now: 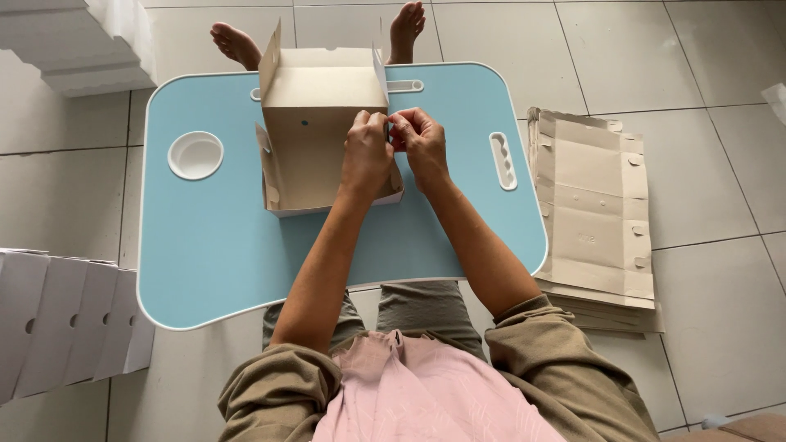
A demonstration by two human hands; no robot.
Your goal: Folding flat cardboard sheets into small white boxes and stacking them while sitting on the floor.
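Note:
A half-folded brown cardboard box (315,123) stands on a light blue lap table (246,245), its flaps raised at the far side. My left hand (366,155) and my right hand (419,141) meet at the box's right side wall. Both pinch the upper edge of that wall, fingers closed on the cardboard. The fingertips and the exact fold under them are hidden by my hands.
A stack of flat unfolded cardboard sheets (594,213) lies on the tiled floor to the right. Folded white boxes (65,319) sit in a row at the left, more white ones (82,41) at top left. The table has a round cup recess (196,155). My bare feet show beyond it.

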